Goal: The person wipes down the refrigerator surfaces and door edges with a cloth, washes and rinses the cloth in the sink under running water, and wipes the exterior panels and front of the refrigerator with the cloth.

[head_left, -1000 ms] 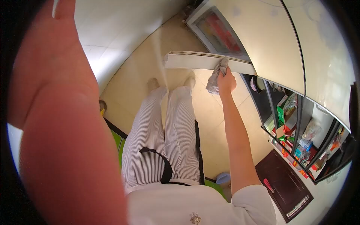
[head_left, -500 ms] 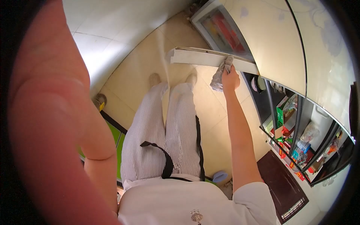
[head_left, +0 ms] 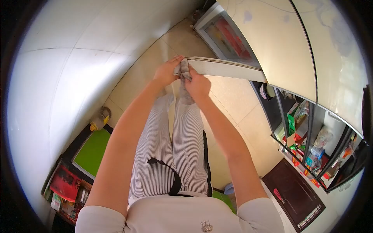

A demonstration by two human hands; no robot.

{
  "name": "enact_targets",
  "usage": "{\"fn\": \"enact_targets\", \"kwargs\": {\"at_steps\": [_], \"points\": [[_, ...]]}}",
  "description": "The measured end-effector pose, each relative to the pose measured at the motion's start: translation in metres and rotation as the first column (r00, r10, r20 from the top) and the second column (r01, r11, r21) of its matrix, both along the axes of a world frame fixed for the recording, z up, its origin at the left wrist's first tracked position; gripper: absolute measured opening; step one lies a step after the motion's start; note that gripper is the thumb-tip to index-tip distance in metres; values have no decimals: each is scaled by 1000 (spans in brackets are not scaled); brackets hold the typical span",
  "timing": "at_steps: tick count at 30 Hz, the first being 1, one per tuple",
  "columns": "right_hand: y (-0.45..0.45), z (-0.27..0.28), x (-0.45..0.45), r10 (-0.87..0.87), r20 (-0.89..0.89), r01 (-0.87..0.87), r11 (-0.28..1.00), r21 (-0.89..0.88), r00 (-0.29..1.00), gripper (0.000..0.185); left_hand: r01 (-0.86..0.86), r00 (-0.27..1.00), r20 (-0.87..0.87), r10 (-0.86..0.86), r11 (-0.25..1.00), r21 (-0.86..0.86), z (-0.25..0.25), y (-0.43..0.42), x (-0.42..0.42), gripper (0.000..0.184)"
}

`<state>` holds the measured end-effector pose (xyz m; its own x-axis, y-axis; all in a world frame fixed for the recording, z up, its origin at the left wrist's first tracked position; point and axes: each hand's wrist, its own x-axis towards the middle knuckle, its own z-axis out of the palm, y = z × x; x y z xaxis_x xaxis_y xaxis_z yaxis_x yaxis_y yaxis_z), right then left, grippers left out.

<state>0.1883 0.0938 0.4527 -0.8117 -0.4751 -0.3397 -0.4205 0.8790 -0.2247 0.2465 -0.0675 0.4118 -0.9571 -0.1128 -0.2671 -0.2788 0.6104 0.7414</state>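
Across from cluttered shelves, 2 hands hold cloth at a jutting panel.

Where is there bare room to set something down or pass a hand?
Tiled floor lies bare between the striped trousers, white panel and open shelves. The green panel looks bare, but may not be flat. Crowded: the shelves, packed with packets, and the white panel's end, where left hand and right hand meet at the cloth.
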Motion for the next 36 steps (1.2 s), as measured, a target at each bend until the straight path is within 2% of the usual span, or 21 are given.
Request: {"fn": "enact_targets", "kwargs": {"at_steps": [1, 3, 4, 7, 9, 11, 12, 16, 19, 22, 23, 24, 25, 27, 30, 31, 33, 34, 36], "points": [[3, -1, -4, 50, 5, -50, 999, 11, 999, 57, -30, 997, 79, 27, 999, 38, -3, 4, -2, 80], [27, -4, -30, -3, -45, 7, 996, 93, 999, 50, -25, 1000, 18, 25, 1000, 11, -8, 4, -3, 79], [36, 2, -45, -129, 8, 127, 982, 139, 992, 48, -25, 1000, -14, 25, 1000, -4, -9, 3, -3, 79], [43, -3, -61, -361, -136, 371, 927, 54, 923, 47, -9, 1000, 28, 6, 995, 95, -14, -2, -6, 74], [22, -7, -42, -411, -142, 424, 903, 75, 901, 47, -71, 997, -1, 71, 997, 42, -16, 9, -1, 74], [-8, -4, -17, -359, -11, 359, 933, 0, 933, 51, -113, 994, 1, 113, 993, 19, -19, 9, -3, 74], [-23, -5, -5, -248, -25, 247, 969, -23, 968, 51, -114, 993, 33, 113, 993, 33, -22, 8, 0, 75], [-33, -3, -3, -101, 40, 102, 994, -29, 994, 48, -101, 993, 65, 97, 993, 60, -6, 7, 6, 79], [16, 0, -45, -13, 30, 10, 994, 111, 999, 46, -77, 985, -162, 54, 988, -137, -30, 10, 15, 81], [87, -6, -98, -317, -161, 348, 908, 231, 935, 43, -104, 987, 115, 110, 993, -55, -9, 13, 16, 82], [109, 1, -113, -366, -133, 386, 905, 178, 921, 43, -115, 981, 154, 118, 993, -24, -5, 12, 14, 82], [126, 2, -129, -394, -170, 426, 872, 243, 903, 41, -126, 973, 195, 122, 992, 10, -2, 13, 13, 82], [132, 10, -136, -346, -190, 386, 888, 251, 919, 37, -139, 964, 236, 125, 989, 44, -1, 14, 15, 82], [118, 18, -136, -254, -243, 332, 864, 377, 936, 31, -148, 965, 230, 128, 987, 70, -2, 15, 17, 81], [81, 4, -119, -115, -189, 164, 948, 273, 975, 27, -180, 972, 164, 169, 982, 56, -9, 20, 21, 81], [48, 10, -105, -76, -40, 85, 933, 349, 996, 35, -193, 973, 134, 186, 980, 44, -11, 23, 24, 81], [-9, 4, -65, 91, 31, -94, 986, 136, 995, 26, -188, 977, 105, 184, 982, 33, -12, 22, 26, 79], [-38, -16, -48, 166, 41, -171, 969, 177, 985, 24, -189, 978, 89, 186, 982, 23, -12, 20, 28, 78], [-82, -2, -19, 255, 155, -276, 952, 133, 954, 23, -72, 926, 372, 73, 997, -16, -18, 13, 28, 73]]}}
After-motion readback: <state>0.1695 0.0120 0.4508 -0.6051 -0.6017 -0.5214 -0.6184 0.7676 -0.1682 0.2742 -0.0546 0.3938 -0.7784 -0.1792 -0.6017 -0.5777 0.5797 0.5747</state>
